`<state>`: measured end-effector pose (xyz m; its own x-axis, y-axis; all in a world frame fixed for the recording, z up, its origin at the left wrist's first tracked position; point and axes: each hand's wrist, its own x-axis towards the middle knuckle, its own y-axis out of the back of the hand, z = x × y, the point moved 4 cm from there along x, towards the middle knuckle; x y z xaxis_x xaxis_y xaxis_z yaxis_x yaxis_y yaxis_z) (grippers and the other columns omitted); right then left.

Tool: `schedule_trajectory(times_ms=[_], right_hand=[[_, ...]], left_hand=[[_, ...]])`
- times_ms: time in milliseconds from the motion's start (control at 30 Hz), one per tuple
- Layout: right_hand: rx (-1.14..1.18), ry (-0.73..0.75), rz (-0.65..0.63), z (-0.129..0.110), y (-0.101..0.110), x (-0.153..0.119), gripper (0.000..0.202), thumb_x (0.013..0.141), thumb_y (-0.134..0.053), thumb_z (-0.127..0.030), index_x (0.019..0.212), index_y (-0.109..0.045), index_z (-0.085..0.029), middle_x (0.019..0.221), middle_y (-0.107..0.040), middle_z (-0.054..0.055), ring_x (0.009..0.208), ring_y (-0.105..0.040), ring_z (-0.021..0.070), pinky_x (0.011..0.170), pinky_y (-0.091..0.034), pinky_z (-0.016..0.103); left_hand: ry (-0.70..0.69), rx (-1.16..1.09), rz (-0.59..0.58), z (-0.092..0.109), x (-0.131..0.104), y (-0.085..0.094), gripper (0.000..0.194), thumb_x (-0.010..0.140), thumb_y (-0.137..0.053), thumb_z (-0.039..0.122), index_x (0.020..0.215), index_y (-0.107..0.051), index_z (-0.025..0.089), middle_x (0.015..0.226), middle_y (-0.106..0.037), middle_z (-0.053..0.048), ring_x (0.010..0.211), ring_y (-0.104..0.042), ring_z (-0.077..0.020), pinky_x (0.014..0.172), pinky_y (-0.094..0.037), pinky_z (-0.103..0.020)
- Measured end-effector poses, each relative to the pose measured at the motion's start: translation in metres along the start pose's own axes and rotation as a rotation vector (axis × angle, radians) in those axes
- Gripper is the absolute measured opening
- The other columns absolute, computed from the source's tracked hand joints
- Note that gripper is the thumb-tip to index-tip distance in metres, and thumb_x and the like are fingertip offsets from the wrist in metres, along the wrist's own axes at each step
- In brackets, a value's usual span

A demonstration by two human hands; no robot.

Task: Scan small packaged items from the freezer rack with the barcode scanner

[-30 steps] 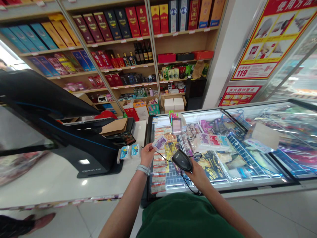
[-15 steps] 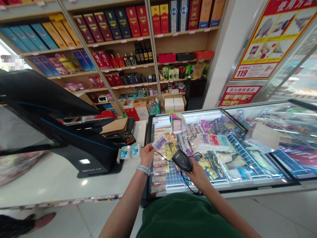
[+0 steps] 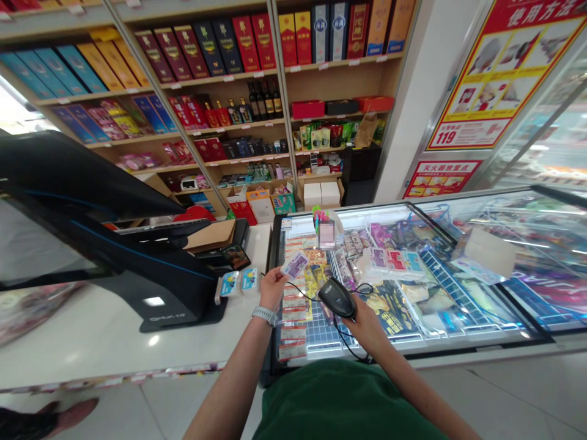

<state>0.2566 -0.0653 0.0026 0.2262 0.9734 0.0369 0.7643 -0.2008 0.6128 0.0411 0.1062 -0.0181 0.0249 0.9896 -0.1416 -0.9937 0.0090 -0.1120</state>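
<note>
My left hand (image 3: 274,287) pinches the near edge of a small flat purple-and-white pack (image 3: 295,264), held over the left end of a glass-topped freezer (image 3: 321,351). In my right hand (image 3: 364,316) is a black handheld barcode scanner (image 3: 338,297), its head tilted up and left towards the pack. The scanner's thin black cable (image 3: 345,339) loops beneath it over the glass. Two blue-and-white packs (image 3: 239,282) lie on the white counter left of my left hand. Right of the scanner, a row of similar packs in purple, red and blue (image 3: 397,263) rests on the freezer top.
A black checkout terminal (image 3: 169,287) stands on the white counter (image 3: 192,345). Behind it sits an open cardboard box (image 3: 211,235). A pale open carton (image 3: 486,253) rests on the freezer's right part. Shelves of boxed bottles (image 3: 257,43) line the back. Someone's foot (image 3: 76,415) shows at lower left.
Both hands keep nearly the same pose, with the pack and the scanner still held. The view has shifted very slightly, and the foot at lower left appears a little further left.
</note>
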Motion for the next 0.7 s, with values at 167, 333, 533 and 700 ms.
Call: schedule_trajectory(times_ms=[167,333,533,700], right_hand=[[0.009,-0.002,0.029,-0.001,0.002,0.000,0.034,0.072,-0.053,-0.013,0.105,-0.056,-0.018,0.100,-0.066,0.008,0.095,-0.062,0.0235,0.082,-0.046,0.032],[0.026,-0.012,0.053,0.002,0.003,0.000,0.035,0.069,-0.054,-0.011,0.103,-0.056,-0.018,0.100,-0.066,0.008,0.095,-0.061,0.0231,0.083,-0.046,0.031],[0.008,-0.035,0.074,0.010,0.004,-0.004,0.036,0.069,-0.053,-0.014,0.105,-0.056,-0.019,0.097,-0.067,0.007,0.092,-0.062,0.0231,0.081,-0.047,0.031],[0.008,-0.076,0.091,0.016,0.008,-0.010,0.041,0.068,-0.052,-0.014,0.109,-0.056,-0.017,0.101,-0.067,0.010,0.096,-0.063,0.0240,0.084,-0.047,0.033]], left_hand=[[0.102,-0.051,0.001,-0.005,-0.002,-0.002,0.036,0.059,-0.075,0.018,0.092,-0.063,0.013,0.070,-0.066,0.001,0.063,-0.061,-0.0100,0.065,-0.048,-0.024],[0.226,-0.106,-0.029,-0.016,-0.004,-0.011,0.029,0.062,-0.076,0.016,0.087,-0.061,0.015,0.076,-0.068,-0.002,0.064,-0.063,-0.0098,0.067,-0.051,-0.025],[0.361,-0.123,-0.131,-0.037,-0.005,-0.032,0.024,0.064,-0.075,0.013,0.082,-0.060,0.014,0.078,-0.070,-0.006,0.067,-0.066,-0.0124,0.067,-0.053,-0.025],[0.472,-0.092,-0.236,-0.062,-0.005,-0.059,0.022,0.065,-0.075,0.011,0.079,-0.059,0.013,0.078,-0.071,-0.007,0.067,-0.067,-0.0124,0.069,-0.054,-0.025]])
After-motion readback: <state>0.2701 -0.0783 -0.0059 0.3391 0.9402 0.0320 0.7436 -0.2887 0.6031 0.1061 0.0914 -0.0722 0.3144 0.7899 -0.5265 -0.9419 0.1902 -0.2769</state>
